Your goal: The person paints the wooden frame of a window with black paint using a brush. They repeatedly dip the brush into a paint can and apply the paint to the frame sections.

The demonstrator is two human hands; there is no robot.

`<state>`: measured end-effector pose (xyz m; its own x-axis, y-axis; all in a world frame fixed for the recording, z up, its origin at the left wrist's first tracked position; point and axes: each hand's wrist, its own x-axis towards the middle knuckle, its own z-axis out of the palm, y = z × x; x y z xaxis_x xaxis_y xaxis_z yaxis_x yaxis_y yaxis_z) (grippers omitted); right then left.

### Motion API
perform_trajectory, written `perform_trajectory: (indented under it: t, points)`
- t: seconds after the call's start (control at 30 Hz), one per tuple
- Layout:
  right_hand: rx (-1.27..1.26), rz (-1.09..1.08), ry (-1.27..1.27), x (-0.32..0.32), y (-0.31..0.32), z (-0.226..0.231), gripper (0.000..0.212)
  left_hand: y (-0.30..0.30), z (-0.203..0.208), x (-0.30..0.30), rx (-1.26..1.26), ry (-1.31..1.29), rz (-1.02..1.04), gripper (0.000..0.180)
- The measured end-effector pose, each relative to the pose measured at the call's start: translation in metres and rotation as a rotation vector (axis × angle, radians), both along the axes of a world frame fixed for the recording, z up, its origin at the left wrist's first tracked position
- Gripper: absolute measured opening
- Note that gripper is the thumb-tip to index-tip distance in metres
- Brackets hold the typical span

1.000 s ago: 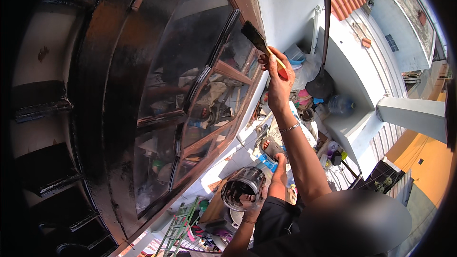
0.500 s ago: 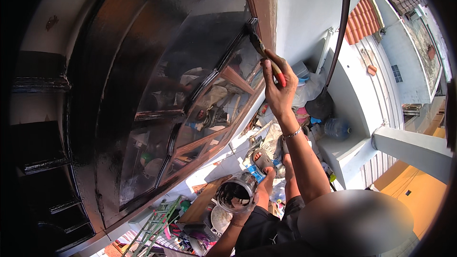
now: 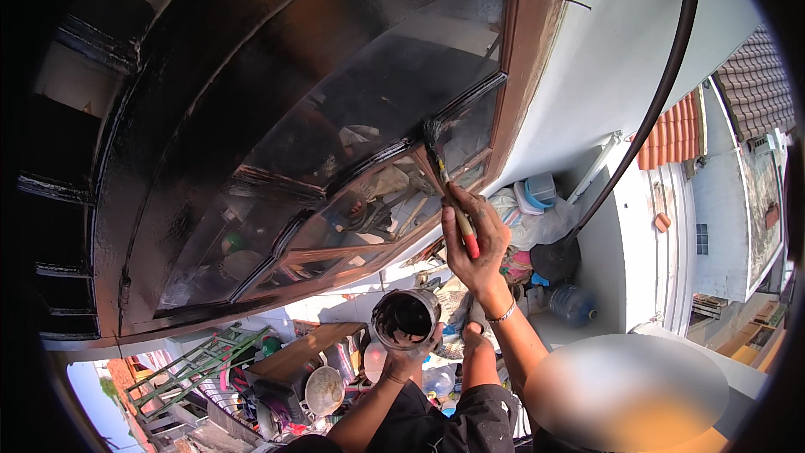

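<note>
In my right hand [image 3: 485, 243] is a paintbrush [image 3: 442, 169] with a red-tipped handle, fingers closed round it. Its dark bristles touch a glossy black glazing bar of the window frame [image 3: 381, 158], beside the glass. My left hand [image 3: 412, 359] grips a clear round tub [image 3: 437, 309] from below. Dark paint [image 3: 404, 319] coats the inside of the tub, which tilts toward me. Part of the frame, along its outer edge [image 3: 524, 42], is still brown wood, while the broad member [image 3: 251, 75] at the left shines black.
A green ladder [image 3: 197, 365] leans at the lower left, near a wooden board [image 3: 314, 348] and a stained white bucket [image 3: 324, 390]. Beyond my right hand lie a large water bottle [image 3: 573, 305] and a blue container [image 3: 541, 191]. A dark hose-like pole [image 3: 650, 134] stands along the white wall.
The brush has moved down along the glazing bar, away from the brown outer frame. My view has shifted, and the tub now shows more of its inside.
</note>
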<state>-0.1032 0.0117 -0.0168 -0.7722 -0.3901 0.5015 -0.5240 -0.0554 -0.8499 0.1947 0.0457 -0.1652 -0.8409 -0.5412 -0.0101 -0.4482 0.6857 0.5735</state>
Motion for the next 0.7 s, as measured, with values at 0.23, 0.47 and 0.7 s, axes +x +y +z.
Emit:
perform_trajectory:
  t: [0.23,0.47,0.7]
  points:
    - [-0.408,-0.069,-0.310,-0.026,0.030,-0.022,0.034,-0.025,-0.061,-0.046,0.045,0.134,0.118,0.088]
    - [-0.841,-0.122,-0.341,-0.057,0.026,-0.067,0.037,-0.078,-0.104,-0.119,0.421,0.490,0.089,0.093]
    - [-1.093,-0.181,-0.051,-0.083,0.004,-0.130,0.033,-0.097,-0.096,-0.144,1.078,0.879,0.244,0.095]
